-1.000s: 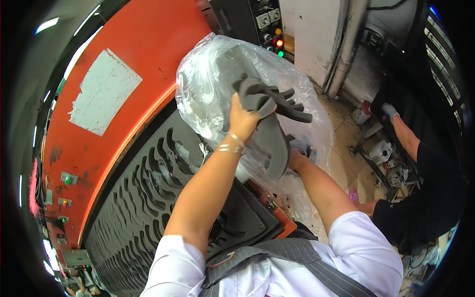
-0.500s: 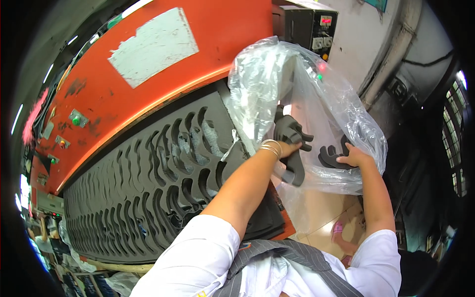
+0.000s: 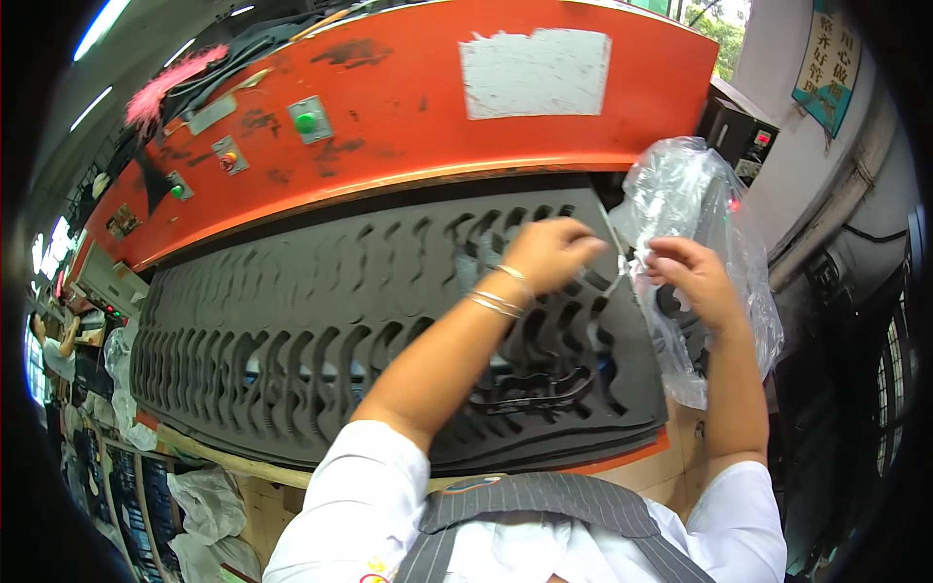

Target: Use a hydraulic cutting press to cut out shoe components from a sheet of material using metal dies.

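My left hand [image 3: 556, 255], with bangles at its wrist, hovers over the right part of a dark grey foam sheet [image 3: 311, 262] with rows of curved cut-outs. Its fingers are bent and smeared by motion; whether they hold anything is unclear. To its right, my right hand [image 3: 698, 280] is raised in front of a clear plastic bag [image 3: 743, 262], its fingers loosely curled and apart, with nothing visible in them. A white tie [image 3: 621, 277] shows between the hands, at the sheet's right edge. Dark foam pieces [image 3: 669, 303] partly show in the bag.
An orange machine [image 3: 408, 117] with buttons spans the far side. A black curved frame-like piece [image 3: 535, 391] lies on the foam sheet near me. A black control box [image 3: 739, 131] stands behind the bag. A person [image 3: 60, 355] is far off at the left.
My left hand has let go of the dark foam pieces and moved out of the bag to over the sheet. My right hand has left the bag too. The view has swung left.
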Demonstrator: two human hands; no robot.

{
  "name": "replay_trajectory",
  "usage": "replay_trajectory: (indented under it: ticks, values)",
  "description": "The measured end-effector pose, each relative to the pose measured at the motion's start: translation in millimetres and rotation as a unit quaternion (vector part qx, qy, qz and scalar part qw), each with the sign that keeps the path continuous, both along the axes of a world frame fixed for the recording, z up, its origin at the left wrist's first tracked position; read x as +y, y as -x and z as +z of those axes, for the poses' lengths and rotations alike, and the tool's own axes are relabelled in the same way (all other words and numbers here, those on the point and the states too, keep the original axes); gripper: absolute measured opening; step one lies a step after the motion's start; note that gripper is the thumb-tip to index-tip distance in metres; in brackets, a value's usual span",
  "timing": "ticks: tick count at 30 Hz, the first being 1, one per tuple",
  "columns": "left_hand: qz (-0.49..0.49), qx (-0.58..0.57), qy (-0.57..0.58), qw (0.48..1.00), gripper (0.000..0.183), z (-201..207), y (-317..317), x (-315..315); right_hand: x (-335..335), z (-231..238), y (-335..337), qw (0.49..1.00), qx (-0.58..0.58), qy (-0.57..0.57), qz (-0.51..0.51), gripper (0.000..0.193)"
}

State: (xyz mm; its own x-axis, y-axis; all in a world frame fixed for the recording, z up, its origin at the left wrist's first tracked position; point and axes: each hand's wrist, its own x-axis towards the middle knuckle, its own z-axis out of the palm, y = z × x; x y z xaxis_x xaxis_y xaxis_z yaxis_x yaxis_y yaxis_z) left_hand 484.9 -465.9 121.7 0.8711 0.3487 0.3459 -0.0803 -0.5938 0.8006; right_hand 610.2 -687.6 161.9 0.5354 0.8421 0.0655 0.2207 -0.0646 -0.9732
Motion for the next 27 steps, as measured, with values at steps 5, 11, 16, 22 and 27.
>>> replay_trajectory:
  ticks: [5,11,16,22,27]
  values:
    - [0.403,0.141,-0.202,0.881,0.036,-57.5,155.9,183.0,181.0,-41.7,108.3,0.995,-0.057,0.041,0.071,0.056]
    - [0.382,0.131,-0.255,0.878,0.029,-115.4,211.4,205.6,309.9,-121.6,150.5,0.977,-0.012,0.211,-0.033,0.095]
    - [0.365,0.131,-0.273,0.881,0.039,-118.6,220.6,227.6,317.4,-141.6,144.8,0.920,0.387,-0.059,0.017,0.086]
    - [0.300,0.245,-0.205,0.899,0.056,-96.0,221.8,223.6,282.0,-157.8,149.0,0.782,0.558,-0.231,0.155,0.047]
    - [0.288,0.364,-0.195,0.864,0.070,-83.5,198.9,214.4,282.4,-128.5,139.0,0.906,0.410,0.059,0.089,0.044]
